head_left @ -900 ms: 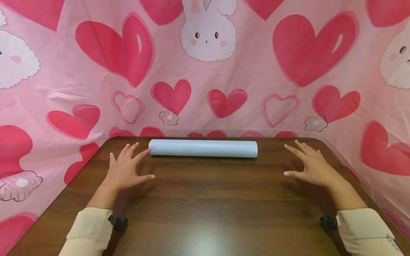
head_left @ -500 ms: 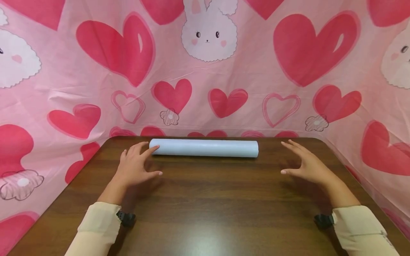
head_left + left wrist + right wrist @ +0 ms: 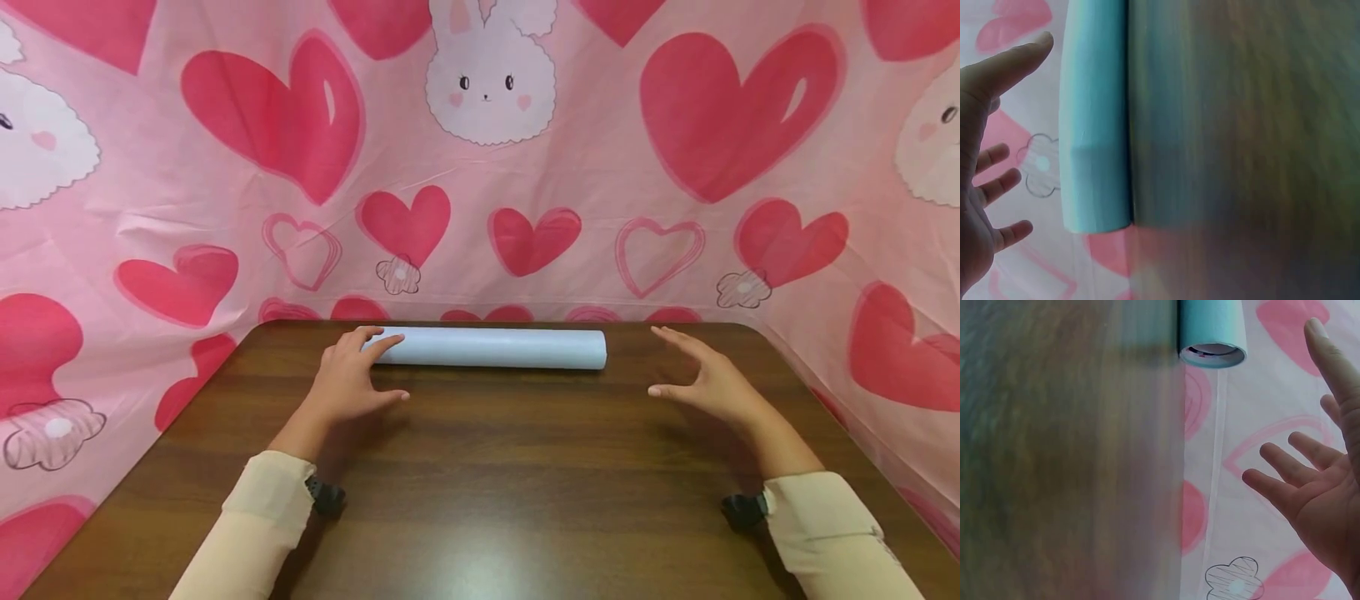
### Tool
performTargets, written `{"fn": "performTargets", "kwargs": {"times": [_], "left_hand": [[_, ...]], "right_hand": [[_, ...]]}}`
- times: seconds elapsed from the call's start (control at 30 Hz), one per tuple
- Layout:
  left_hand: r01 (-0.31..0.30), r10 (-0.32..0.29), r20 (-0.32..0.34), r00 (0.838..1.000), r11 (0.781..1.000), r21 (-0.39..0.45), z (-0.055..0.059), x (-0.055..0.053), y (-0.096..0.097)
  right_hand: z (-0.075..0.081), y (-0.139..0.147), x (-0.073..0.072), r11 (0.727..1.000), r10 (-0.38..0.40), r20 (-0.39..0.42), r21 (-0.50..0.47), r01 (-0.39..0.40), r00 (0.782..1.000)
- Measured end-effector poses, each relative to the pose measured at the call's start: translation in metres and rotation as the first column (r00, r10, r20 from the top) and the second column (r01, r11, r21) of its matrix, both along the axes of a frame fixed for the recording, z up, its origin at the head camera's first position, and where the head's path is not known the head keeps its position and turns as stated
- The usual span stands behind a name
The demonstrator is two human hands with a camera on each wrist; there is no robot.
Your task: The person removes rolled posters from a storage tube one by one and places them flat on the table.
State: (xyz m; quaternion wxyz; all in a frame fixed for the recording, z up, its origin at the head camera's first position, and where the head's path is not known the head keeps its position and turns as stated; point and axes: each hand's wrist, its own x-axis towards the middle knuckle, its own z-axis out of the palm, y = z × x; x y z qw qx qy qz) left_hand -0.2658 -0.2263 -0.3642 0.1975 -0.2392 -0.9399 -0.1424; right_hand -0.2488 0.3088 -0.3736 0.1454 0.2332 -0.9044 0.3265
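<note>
A pale blue, hollow roll (image 3: 487, 347) lies crosswise near the far edge of the brown table. In the right wrist view the roll's open end (image 3: 1213, 355) shows a white inner wall. My left hand (image 3: 345, 382) is at the roll's left end, overlapping it in the head view, thumb and fingers spread apart. The left wrist view has the left thumb (image 3: 1013, 65) beside the roll, apart from it. Off the roll's right end, my right hand (image 3: 716, 385) hovers over the table with fingers extended and thumb apart, holding nothing.
The wooden table (image 3: 480, 467) has rounded far corners. Pink cloth (image 3: 465, 175) with hearts and rabbit faces hangs behind it and along both sides. Each wrist, below a rolled beige sleeve (image 3: 262, 508), wears a small black device (image 3: 326, 497).
My left hand has moved right and now overlaps the roll's left end. My right hand has shifted slightly left, towards the roll. The roll stays in place.
</note>
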Motion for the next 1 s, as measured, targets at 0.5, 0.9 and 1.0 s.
{"fn": "performTargets", "kwargs": {"times": [0.5,0.9,1.0], "left_hand": [[0.137,-0.142,0.037,0.989,0.984,0.110,-0.001,-0.033,0.029],[0.225,-0.237,0.070,0.969,0.964,0.144,0.004,-0.059,0.055],[0.230,-0.243,0.089,0.966,0.964,0.137,0.006,-0.063,0.061]], "right_hand": [[-0.005,-0.011,-0.015,0.987,0.041,0.193,-0.160,-0.010,0.980],[-0.010,-0.011,-0.025,0.977,0.069,0.263,-0.214,-0.012,0.962],[-0.012,-0.011,-0.028,0.971,0.083,0.272,-0.237,-0.017,0.959]]}}
